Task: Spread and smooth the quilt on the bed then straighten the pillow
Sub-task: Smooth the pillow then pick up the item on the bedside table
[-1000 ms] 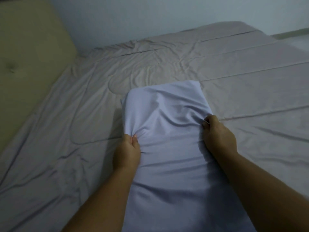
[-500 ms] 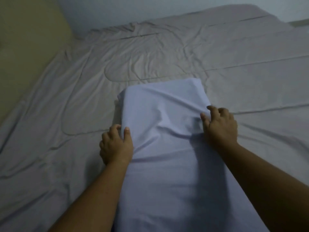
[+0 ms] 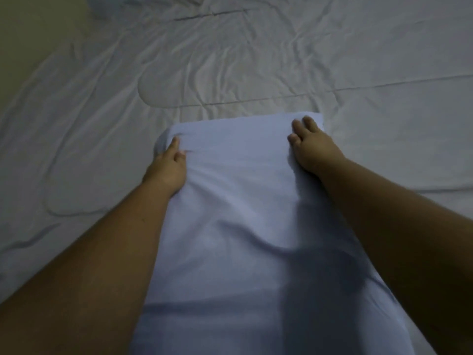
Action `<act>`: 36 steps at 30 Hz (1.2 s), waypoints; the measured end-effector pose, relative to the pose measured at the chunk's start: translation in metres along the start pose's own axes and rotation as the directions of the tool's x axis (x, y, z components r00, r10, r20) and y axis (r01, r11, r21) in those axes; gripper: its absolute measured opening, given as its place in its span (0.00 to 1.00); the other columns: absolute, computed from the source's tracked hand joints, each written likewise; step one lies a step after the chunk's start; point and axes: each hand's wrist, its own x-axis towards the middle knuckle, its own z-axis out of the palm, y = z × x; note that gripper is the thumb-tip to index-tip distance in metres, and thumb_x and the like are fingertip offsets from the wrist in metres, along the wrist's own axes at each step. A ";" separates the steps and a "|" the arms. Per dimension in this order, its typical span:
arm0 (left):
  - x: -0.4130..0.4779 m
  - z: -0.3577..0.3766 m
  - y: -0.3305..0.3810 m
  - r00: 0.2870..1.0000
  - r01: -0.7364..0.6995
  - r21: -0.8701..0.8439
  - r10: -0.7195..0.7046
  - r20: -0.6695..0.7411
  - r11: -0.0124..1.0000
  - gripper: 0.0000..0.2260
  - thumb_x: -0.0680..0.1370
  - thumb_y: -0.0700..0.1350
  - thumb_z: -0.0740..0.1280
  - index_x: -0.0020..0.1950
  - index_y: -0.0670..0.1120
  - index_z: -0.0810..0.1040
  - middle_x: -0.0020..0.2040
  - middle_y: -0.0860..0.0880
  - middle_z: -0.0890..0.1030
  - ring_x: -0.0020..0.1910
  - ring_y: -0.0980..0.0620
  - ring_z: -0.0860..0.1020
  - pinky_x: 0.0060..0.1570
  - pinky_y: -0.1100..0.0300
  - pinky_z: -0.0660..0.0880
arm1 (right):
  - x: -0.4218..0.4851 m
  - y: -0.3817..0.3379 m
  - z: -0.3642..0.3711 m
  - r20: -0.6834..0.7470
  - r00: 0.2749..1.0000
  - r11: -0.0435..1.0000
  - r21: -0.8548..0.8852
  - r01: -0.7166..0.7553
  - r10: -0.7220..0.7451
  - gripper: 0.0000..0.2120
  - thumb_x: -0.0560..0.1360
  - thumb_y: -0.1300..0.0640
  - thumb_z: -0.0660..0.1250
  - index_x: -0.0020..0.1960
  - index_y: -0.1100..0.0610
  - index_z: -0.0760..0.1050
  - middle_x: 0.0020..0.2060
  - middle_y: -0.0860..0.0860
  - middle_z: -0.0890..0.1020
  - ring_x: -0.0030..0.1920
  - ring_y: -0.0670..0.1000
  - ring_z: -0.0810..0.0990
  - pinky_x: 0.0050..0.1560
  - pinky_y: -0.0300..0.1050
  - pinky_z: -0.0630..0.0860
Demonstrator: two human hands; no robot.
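Note:
A long white pillow (image 3: 235,206) lies lengthwise in front of me on the grey quilt (image 3: 230,60), which covers the bed and shows many wrinkles. My left hand (image 3: 167,166) rests against the pillow's far left side, fingers pressed into the cloth near the corner. My right hand (image 3: 311,147) lies flat on the far right corner with its fingers stretched toward the pillow's end. Neither hand pinches the fabric that I can see. My forearms run along both long sides of the pillow.
A beige padded headboard (image 3: 33,29) stands at the upper left, beside the quilt's edge. Quilted seams run across the bed beyond the pillow.
Both hands let go of bunched pillowcase fabric and slid forward to the pillow's far corners. The view tilted down and closer to the bed.

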 end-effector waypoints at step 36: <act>-0.001 0.007 0.035 0.988 -0.081 0.387 0.125 -0.089 0.919 0.28 0.81 0.58 0.43 0.78 0.47 0.43 0.79 0.48 0.42 0.78 0.47 0.43 0.75 0.48 0.41 | 0.008 -0.042 0.017 -0.154 0.988 0.982 -0.188 -0.036 0.006 0.28 0.82 0.47 0.46 0.76 0.61 0.51 0.77 0.56 0.53 0.76 0.56 0.48 0.75 0.53 0.43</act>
